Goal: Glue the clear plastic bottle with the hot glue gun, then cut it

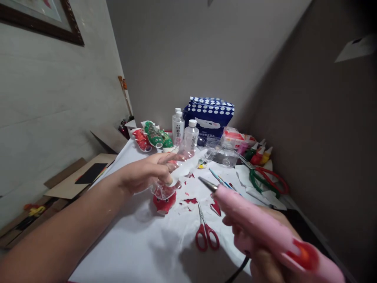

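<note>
My left hand point(147, 171) is closed on a clear plastic bottle point(161, 190), with a white strip point(188, 167) along it near my thumb. Part of the bottle is hidden by my fingers. My right hand point(268, 261) wraps round a pink hot glue gun point(256, 220). Its metal nozzle points up and left, toward the bottle but apart from it. Below the bottle sits a red figure with stuck-on eyes point(165, 204). Red-handled scissors point(207, 236) lie between my hands, beside torn red scraps point(216, 206).
Red point(141, 139) and green decorated bottle figures point(153, 133) lie at the back left. Behind are white-capped bottles point(192, 135), a blue bag point(212, 118) and a tissue pack point(235, 137). Large scissors point(266, 179) and paint bottles point(257, 156) are at right; cardboard point(79, 173) is at left.
</note>
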Tool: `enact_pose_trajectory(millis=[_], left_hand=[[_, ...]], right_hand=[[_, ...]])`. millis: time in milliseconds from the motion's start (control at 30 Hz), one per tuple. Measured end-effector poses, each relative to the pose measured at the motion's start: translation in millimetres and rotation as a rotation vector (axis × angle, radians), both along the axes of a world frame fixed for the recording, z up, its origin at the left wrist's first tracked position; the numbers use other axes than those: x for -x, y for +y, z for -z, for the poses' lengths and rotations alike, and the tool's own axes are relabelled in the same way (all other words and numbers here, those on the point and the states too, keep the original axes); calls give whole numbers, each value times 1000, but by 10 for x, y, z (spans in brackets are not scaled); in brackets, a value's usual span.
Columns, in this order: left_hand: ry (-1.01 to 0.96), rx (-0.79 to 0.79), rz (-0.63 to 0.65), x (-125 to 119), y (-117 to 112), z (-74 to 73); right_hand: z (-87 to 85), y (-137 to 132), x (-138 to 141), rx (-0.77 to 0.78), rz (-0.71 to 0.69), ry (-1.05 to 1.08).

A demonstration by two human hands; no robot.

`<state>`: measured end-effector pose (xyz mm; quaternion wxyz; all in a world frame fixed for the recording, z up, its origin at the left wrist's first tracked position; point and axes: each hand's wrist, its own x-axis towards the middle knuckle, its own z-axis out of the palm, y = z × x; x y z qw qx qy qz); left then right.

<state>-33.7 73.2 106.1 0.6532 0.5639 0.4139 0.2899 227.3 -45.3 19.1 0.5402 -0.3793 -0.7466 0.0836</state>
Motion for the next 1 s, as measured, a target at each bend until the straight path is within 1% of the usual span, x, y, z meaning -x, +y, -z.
enact_pose_trajectory(millis=[67, 133, 300, 400, 500, 633, 767, 1000], left_hand=[[-2, -2, 15, -16, 4, 33], [-6, 5, 46, -23, 5, 65], [1, 12, 66, -21, 0, 98], [33, 2, 68, -38, -18, 79], [46, -13, 71, -59, -46, 53], [54, -13, 63, -65, -70, 36], [71, -16, 42, -66, -67, 44], [63, -9, 37, -83, -65, 40]], right_hand=[[-22, -7, 4, 26, -1, -126], [-64, 10, 32, 50, 28, -199], [-97, 39, 139, 61, 96, -64], [-120, 38, 160, 133, 26, -71], [-175, 43, 148, 159, -24, -103], [-203, 45, 134, 105, -4, -103], [-176, 27, 133, 137, 36, -162], [-165, 13, 147, 72, 119, -125]])
